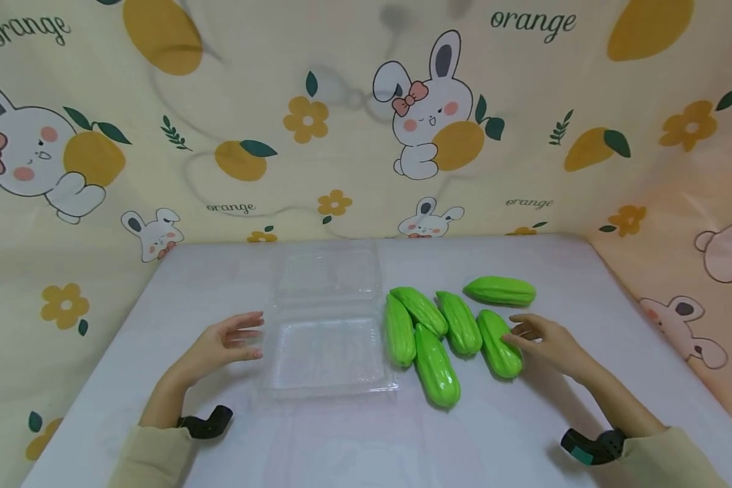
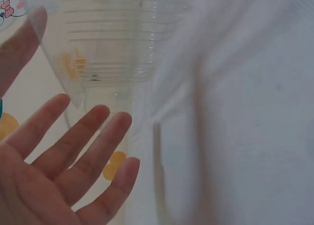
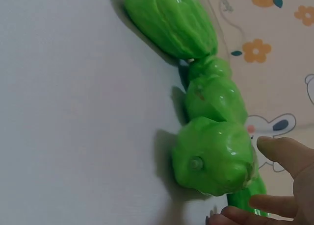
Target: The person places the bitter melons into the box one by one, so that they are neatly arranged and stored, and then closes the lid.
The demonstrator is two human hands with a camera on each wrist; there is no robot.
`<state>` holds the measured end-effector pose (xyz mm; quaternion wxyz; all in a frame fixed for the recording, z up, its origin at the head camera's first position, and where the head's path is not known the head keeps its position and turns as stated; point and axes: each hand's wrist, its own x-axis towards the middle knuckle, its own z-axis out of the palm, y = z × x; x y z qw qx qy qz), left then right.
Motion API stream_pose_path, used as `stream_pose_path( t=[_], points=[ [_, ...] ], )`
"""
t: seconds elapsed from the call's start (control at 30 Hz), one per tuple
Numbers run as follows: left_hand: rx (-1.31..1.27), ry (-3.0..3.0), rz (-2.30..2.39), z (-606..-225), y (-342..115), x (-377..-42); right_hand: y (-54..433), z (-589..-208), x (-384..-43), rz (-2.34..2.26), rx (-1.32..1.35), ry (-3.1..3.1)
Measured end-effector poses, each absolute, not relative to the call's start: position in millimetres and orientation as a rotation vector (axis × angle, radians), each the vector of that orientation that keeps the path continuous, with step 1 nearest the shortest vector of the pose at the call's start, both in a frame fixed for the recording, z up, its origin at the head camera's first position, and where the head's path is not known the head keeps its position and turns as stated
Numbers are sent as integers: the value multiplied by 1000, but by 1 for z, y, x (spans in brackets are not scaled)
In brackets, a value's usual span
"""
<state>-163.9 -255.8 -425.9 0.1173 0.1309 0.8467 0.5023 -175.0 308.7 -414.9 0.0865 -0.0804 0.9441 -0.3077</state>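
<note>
On the white table lies a clear plastic clamshell box, its lid folded back toward the wall. Beside its left edge is my left hand, fingers spread and nearly straight; in the left wrist view the fingertips overlap the box wall and nothing is held. Several shiny green ridged gourds lie right of the box. At the rightmost front gourd is my right hand, with loosely bent fingers. In the right wrist view the thumb stands beside that gourd, not wrapped round it.
One gourd lies apart at the back right. Others cluster against the box's right side, among them a front gourd and a left gourd. A printed cloth wall with rabbits and oranges stands behind the table.
</note>
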Motion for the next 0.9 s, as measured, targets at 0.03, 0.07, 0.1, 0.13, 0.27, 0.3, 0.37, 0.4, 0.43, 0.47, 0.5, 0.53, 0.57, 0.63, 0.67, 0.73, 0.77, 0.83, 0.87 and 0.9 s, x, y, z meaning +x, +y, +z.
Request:
stream_pose_path(
  t=[0.03, 0.07, 0.1, 0.13, 0.27, 0.3, 0.37, 0.4, 0.43, 0.47, 0.5, 0.53, 0.57, 0.63, 0.67, 0.73, 0.77, 0.83, 0.87, 0.9],
  points=[
    [385, 2478, 1463, -427, -256, -163, 309, -415, -174, -918, -242, 2805],
    [388, 2484, 1453, -428, -256, -163, 308, -416, -174, -922, -243, 2797],
    [391, 2486, 1451, -429, -256, -162, 308, -416, -173, -923, -244, 2790],
    [396, 2491, 1448, -429, -256, -162, 308, -416, -173, -925, -239, 2781],
    [400, 2496, 1456, -432, -256, -163, 307, -418, -172, -917, -224, 2761],
    [402, 2493, 1460, -432, -255, -163, 307, -418, -173, -910, -222, 2762],
    [409, 2485, 1468, -432, -255, -164, 307, -420, -174, -904, -221, 2760],
    [418, 2482, 1467, -432, -255, -165, 307, -421, -174, -904, -219, 2759],
    [428, 2477, 1468, -432, -255, -165, 307, -421, -174, -908, -216, 2752],
    [427, 2471, 1471, -432, -254, -166, 307, -422, -174, -912, -208, 2744],
    [431, 2467, 1470, -432, -255, -166, 307, -422, -174, -916, -206, 2735],
    [433, 2461, 1472, -431, -255, -166, 307, -422, -174, -922, -202, 2723],
    [434, 2454, 1473, -431, -255, -166, 307, -422, -174, -927, -195, 2711],
    [435, 2444, 1475, -431, -255, -166, 306, -421, -174, -930, -183, 2686],
    [432, 2437, 1475, -430, -255, -166, 306, -421, -174, -927, -177, 2677],
    [432, 2424, 1477, -430, -255, -166, 306, -420, -175, -921, -154, 2656],
    [432, 2419, 1475, -430, -255, -165, 306, -419, -175, -918, -140, 2644],
    [436, 2402, 1475, -429, -255, -165, 306, -418, -175, -919, -116, 2626],
    [443, 2395, 1477, -429, -255, -164, 306, -418, -176, -922, -105, 2618],
    [453, 2389, 1481, -430, -255, -164, 305, -418, -176, -926, -99, 2612]
  ],
)
